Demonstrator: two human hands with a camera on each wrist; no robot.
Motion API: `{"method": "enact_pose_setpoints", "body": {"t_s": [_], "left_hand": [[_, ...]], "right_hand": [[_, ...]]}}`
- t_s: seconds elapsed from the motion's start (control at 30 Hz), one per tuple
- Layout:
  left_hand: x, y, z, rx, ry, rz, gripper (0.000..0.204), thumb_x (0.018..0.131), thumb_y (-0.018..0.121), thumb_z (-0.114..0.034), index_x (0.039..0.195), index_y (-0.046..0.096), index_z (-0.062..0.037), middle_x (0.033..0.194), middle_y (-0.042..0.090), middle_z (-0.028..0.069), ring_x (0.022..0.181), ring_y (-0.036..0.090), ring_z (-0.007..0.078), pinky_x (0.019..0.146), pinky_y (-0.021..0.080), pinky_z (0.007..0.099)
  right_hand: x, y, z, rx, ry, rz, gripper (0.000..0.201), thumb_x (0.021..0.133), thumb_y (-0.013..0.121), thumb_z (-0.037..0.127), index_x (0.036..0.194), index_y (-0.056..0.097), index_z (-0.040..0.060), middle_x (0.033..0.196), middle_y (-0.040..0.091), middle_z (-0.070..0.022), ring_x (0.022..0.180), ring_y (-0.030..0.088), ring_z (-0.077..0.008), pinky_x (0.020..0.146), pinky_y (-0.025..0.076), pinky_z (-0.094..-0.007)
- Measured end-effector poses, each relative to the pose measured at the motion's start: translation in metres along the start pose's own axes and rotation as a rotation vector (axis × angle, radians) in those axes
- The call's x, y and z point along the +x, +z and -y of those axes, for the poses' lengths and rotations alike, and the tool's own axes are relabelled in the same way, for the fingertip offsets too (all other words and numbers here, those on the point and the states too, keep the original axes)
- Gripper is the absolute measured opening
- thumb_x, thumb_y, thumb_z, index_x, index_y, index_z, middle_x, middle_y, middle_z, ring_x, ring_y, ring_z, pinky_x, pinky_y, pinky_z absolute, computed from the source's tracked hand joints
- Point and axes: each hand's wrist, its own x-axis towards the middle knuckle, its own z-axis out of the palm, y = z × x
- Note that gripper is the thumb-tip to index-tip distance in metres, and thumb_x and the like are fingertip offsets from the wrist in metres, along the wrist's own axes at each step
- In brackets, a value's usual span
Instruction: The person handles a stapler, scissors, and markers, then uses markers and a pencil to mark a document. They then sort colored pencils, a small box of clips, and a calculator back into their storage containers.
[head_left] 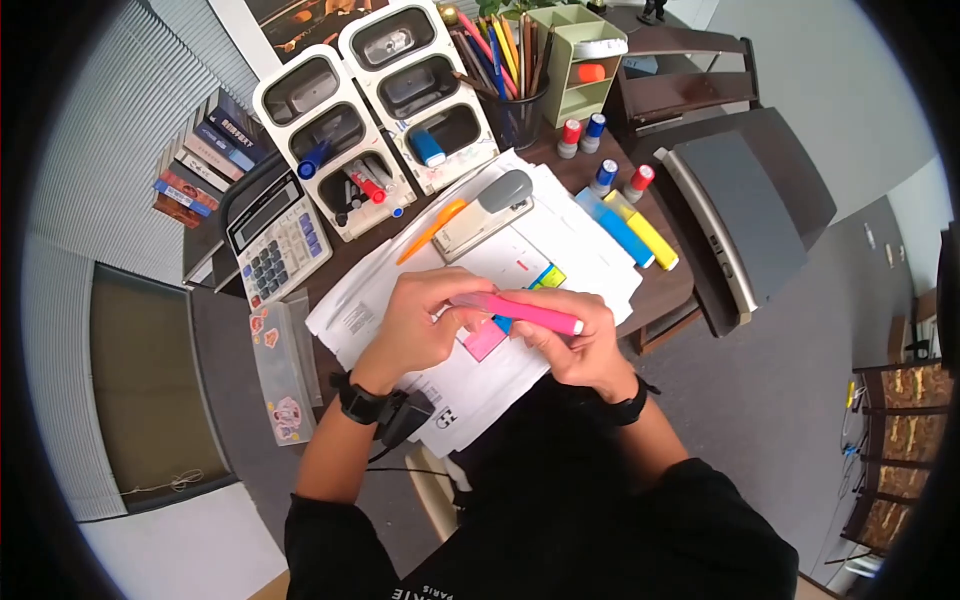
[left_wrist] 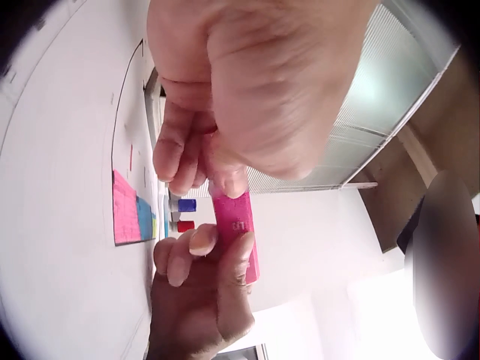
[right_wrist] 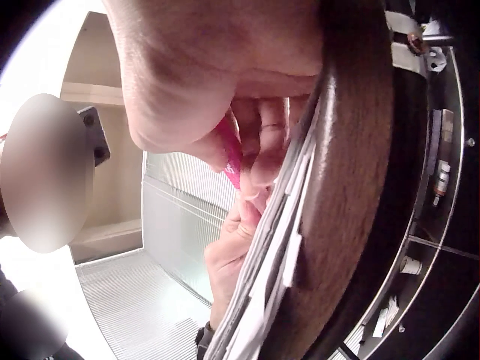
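Observation:
A pink marker is held above the paper by both hands. The left hand pinches its cap end between thumb and fingers; the right hand grips the body near the white-tipped end. In the left wrist view the pink marker runs between the left hand above and the right hand below. The right wrist view shows the right hand around the pink marker, its fingers close to the left hand. Beneath lies paper with pink, blue and yellow-green coloured blocks.
A grey stapler and orange cutter lie on the paper. Blue and yellow markers lie right, near several small red- and blue-capped bottles. Calculator, white organizers and pen holder stand beyond; a printer sits right.

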Motion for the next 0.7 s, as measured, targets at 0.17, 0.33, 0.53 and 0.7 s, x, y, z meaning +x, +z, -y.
{"method": "enact_pose_setpoints", "body": {"t_s": [0.17, 0.33, 0.53, 0.7], "left_hand": [[0.006, -0.005, -0.008, -0.033, 0.006, -0.204, 0.029, 0.080, 0.075, 0.005, 0.108, 0.068, 0.0017, 0.098, 0.071, 0.0092, 0.084, 0.069, 0.0156, 0.073, 0.057, 0.0279], [-0.002, -0.038, -0.002, -0.143, -0.059, -0.335, 0.012, 0.086, 0.073, -0.001, 0.096, 0.069, 0.0024, 0.084, 0.070, 0.0070, 0.067, 0.066, 0.0090, 0.056, 0.050, 0.0215], [-0.006, -0.051, 0.002, 0.119, -0.343, 0.075, 0.011, 0.091, 0.068, -0.002, 0.086, 0.066, 0.0066, 0.068, 0.062, 0.0043, 0.055, 0.056, 0.0065, 0.050, 0.045, 0.0217], [-0.004, -0.055, 0.016, 0.301, -0.147, -0.075, 0.010, 0.090, 0.069, -0.003, 0.086, 0.066, 0.0064, 0.068, 0.063, 0.0033, 0.056, 0.055, 0.0061, 0.051, 0.044, 0.0226]], "right_hand": [[0.002, -0.004, 0.002, -0.128, -0.066, -0.058, 0.030, 0.087, 0.071, 0.001, 0.116, 0.069, -0.0020, 0.103, 0.073, -0.0158, 0.086, 0.070, -0.0243, 0.077, 0.052, -0.0321], [0.012, -0.051, 0.019, -0.582, -0.136, -0.168, 0.034, 0.082, 0.071, 0.008, 0.116, 0.070, -0.0007, 0.096, 0.070, -0.0162, 0.084, 0.062, -0.0299, 0.079, 0.049, -0.0368], [0.015, -0.058, 0.007, -0.899, -0.154, -0.070, 0.035, 0.084, 0.071, 0.012, 0.118, 0.069, 0.0023, 0.117, 0.066, -0.0179, 0.107, 0.060, -0.0358, 0.094, 0.048, -0.0432], [0.013, -0.044, -0.002, -0.791, -0.198, -0.074, 0.028, 0.083, 0.071, 0.006, 0.110, 0.070, -0.0005, 0.117, 0.067, -0.0168, 0.110, 0.061, -0.0355, 0.096, 0.048, -0.0422]]}}
